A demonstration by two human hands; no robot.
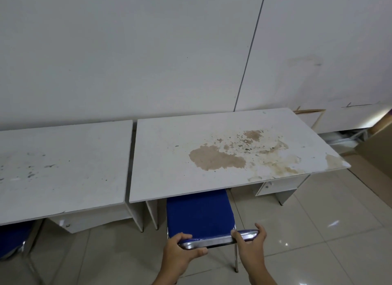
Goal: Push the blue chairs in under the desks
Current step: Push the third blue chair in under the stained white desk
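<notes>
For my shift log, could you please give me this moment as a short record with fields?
Setting: two white desks side by side against a wall, tiled floor
Right desk: brown stains on top
Blue chair: seat front under the right desk, backrest still out
Left hand: gripping the backrest's left end
Right hand: gripping the backrest's right end
Second blue chair: partly under the left desk, mostly out of view

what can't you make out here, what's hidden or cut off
Head view only:
- Front of the blue chair: hidden under the stained desk.
- Second blue chair: cut off by the left edge, partly under the left desk.
- Forearms behind left hand and right hand: cut off by the bottom edge.
</notes>
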